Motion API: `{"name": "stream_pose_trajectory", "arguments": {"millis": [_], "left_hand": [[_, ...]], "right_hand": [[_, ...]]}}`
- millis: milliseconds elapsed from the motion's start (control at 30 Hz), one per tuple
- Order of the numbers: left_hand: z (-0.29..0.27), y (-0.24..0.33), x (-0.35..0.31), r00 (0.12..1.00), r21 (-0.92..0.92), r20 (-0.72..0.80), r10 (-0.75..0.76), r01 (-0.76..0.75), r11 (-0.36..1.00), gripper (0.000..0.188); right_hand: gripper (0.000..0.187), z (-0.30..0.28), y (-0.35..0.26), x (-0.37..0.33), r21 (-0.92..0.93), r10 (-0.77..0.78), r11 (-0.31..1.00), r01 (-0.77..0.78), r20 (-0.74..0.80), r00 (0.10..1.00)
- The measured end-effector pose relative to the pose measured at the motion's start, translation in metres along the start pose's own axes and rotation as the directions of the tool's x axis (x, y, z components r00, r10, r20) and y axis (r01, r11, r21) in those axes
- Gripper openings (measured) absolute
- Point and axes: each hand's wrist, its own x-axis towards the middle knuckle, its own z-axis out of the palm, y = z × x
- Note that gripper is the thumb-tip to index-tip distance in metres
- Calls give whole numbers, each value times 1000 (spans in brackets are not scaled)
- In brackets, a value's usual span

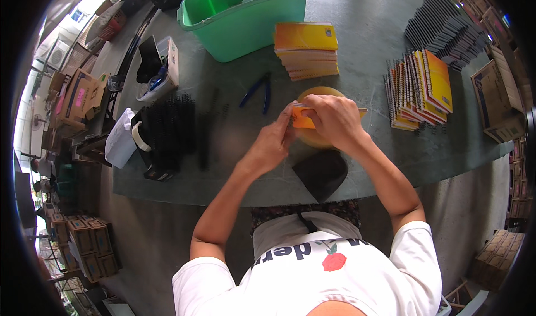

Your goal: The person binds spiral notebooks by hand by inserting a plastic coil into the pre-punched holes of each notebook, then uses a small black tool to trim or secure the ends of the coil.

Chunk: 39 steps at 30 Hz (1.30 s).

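Near the middle of the table, both hands are closed on a small orange-yellow notebook (302, 119). My left hand (272, 145) grips its left edge, fingers pinched there. My right hand (335, 120) curls over its right part, hiding most of the cover. Whether a coil runs along the gripped edge is too small to tell. Beneath the hands lies a round yellowish disc (318, 140). Close to the table's front edge is a dark, rounded flat piece (322, 173). Blue-handled pliers (257, 95) rest with handles spread, beyond my left hand.
A green bin (240, 37) stands at the back, beside stacked yellow notebooks (306, 39). Spiral-bound notebooks (419, 90), dark stacks (441, 28) and a cardboard box (498, 101) are right. Left are black spiral coils (178, 123) and a tool container (170, 73).
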Motion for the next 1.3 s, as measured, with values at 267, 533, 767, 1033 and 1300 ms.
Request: {"name": "stream_pose_trajectory", "arguments": {"millis": [267, 533, 767, 1033, 1300], "left_hand": [[-8, 12, -9, 935, -12, -310, 172, -185, 983, 27], [-5, 12, -14, 974, -78, -225, 20, -39, 996, 25], [-1, 8, -12, 938, -25, -293, 184, -200, 980, 18], [1, 9, -9, 943, 43, -315, 107, -99, 994, 22], [-1, 28, -8, 956, 37, -251, 153, -149, 988, 25]], "right_hand": [[12, -3, -3, 4, 132, 12, 991, -18, 40, 999], [15, -4, -1, 0, 236, -22, 972, 14, 31, 999], [17, -7, -2, 0, 216, -42, 976, 26, 70, 997], [18, -14, -7, 1, 266, -55, 964, 17, 136, 989], [17, -8, -6, -1, 282, -68, 958, 59, 23, 997]]}}
